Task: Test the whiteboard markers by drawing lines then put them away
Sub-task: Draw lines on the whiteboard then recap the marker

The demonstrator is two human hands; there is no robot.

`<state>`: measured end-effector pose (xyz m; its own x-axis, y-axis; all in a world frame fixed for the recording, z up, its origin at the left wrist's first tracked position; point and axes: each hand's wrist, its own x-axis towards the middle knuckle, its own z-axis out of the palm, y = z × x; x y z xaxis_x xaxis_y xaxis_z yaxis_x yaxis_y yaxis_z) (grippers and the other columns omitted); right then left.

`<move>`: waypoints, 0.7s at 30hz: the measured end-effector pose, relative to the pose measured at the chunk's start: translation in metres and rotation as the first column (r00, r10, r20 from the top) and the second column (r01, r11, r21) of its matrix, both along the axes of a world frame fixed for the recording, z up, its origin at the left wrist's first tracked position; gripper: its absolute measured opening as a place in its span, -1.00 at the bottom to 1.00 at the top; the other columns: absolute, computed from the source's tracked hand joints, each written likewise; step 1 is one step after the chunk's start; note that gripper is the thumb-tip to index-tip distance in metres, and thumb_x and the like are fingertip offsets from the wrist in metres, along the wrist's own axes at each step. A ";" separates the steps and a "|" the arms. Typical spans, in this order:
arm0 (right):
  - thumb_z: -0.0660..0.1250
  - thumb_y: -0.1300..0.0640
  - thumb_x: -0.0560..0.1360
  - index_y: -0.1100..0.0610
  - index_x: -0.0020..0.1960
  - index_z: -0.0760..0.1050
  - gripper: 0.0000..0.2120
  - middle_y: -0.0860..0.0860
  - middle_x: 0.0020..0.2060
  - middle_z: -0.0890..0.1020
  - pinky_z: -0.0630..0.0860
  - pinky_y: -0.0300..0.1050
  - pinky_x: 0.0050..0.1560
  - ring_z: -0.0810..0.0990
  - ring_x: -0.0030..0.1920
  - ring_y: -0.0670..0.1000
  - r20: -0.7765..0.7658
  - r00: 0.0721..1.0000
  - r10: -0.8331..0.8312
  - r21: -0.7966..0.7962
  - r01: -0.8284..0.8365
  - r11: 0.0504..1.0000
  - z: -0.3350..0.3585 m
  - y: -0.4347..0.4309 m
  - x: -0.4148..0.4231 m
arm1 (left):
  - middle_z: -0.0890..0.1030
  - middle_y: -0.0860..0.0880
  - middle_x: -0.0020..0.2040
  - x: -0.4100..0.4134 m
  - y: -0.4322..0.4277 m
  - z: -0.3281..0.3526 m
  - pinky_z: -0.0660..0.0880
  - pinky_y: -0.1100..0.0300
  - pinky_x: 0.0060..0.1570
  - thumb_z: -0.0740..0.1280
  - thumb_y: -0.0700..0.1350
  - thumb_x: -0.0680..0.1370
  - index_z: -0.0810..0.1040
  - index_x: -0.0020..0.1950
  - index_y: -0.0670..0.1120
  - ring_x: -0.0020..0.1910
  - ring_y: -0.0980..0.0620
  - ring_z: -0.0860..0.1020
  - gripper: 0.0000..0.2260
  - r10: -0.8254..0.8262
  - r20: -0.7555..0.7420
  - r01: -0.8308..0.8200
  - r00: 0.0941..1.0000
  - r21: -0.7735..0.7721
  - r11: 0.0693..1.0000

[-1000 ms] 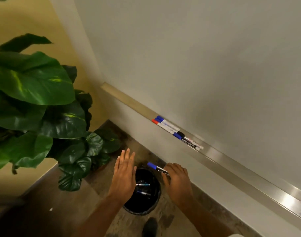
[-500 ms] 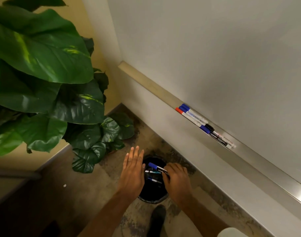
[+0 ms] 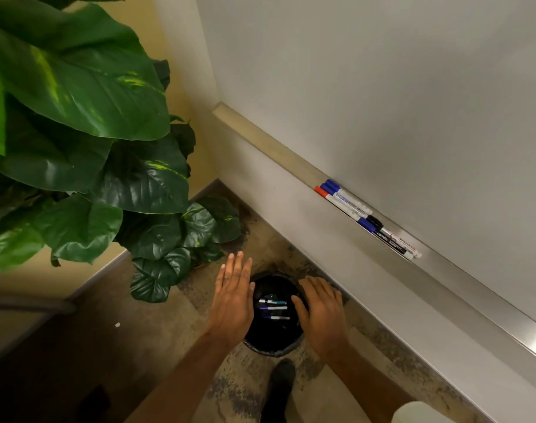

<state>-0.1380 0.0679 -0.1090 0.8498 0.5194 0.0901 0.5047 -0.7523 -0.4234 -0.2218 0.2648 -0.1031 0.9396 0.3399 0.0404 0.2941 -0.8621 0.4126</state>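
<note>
Left grip [image 3: 233,297]: flat, palm down, fingers straight and close together, nothing held. Over the left rim of the bin [image 3: 269,352].

Right grip [image 3: 321,312]: palm down, fingers spread and loosely bent, nothing held. Over the right rim of the bin, thumb toward the opening. Contact with the rim: cannot tell.

Bin: black, round, dark liner, on the floor [image 3: 138,346] close under the whiteboard [image 3: 382,87], between the two grips.

Bin markers [image 3: 273,308]: three, at the bottom of the bin, roughly parallel, close together. One with a teal end, two with blue ends.

Tray [image 3: 474,303]: metal ledge along the whiteboard's lower edge.

Tray markers [image 3: 346,203]: a cluster toward the tray's left end, lengthwise along it, touching one another. Red cap and two blue caps at the left of the cluster; one blue and one black cap further right. Well apart from both grips.

Plant [image 3: 77,117]: large green leaves, left of the bin, lowest leaves near the left grip.

Shoe [image 3: 280,380]: dark, on the floor just beside the bin's near edge.
</note>
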 end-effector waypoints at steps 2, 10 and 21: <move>0.14 -0.11 0.60 0.12 0.26 0.58 -0.58 0.06 0.22 0.63 0.44 0.06 0.28 0.55 0.27 0.11 0.011 1.000 -0.017 0.024 0.017 1.000 0.006 -0.008 0.002 | 0.13 -0.14 0.66 0.004 -0.004 0.004 -0.11 0.03 0.61 -0.04 -0.01 0.73 0.19 0.63 -0.16 0.66 -0.07 -0.02 -0.51 -0.015 0.001 0.015 1.000 0.007 1.000; 0.16 -0.14 0.63 0.11 0.34 0.52 -0.55 0.05 0.36 0.53 0.33 0.11 0.41 0.40 0.43 0.09 0.057 0.996 -0.069 0.079 0.065 0.995 0.040 -0.048 0.007 | -0.02 -0.06 0.69 0.028 -0.048 0.039 -0.10 -0.02 0.61 -0.04 0.13 0.73 0.06 0.67 -0.09 0.66 0.03 -0.16 -0.45 -0.072 -0.003 0.072 0.997 0.002 0.997; -0.03 -0.29 0.65 0.02 0.53 0.24 -0.42 0.01 0.58 0.17 -0.06 0.06 0.55 0.06 0.59 0.06 0.109 0.973 -0.202 0.068 0.195 0.978 0.096 -0.130 0.017 | -0.11 -0.03 0.68 0.071 -0.142 0.101 -0.30 0.13 0.59 0.03 0.14 0.73 -0.03 0.68 -0.06 0.65 0.08 -0.23 -0.42 -0.274 0.078 0.272 0.958 0.041 0.961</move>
<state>-0.1206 -0.0622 -0.0127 0.9175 0.3327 0.2179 0.3957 -0.8188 -0.4160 -0.1507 0.1227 -0.0026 0.9895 0.0682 0.1272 0.0120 -0.9170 0.3987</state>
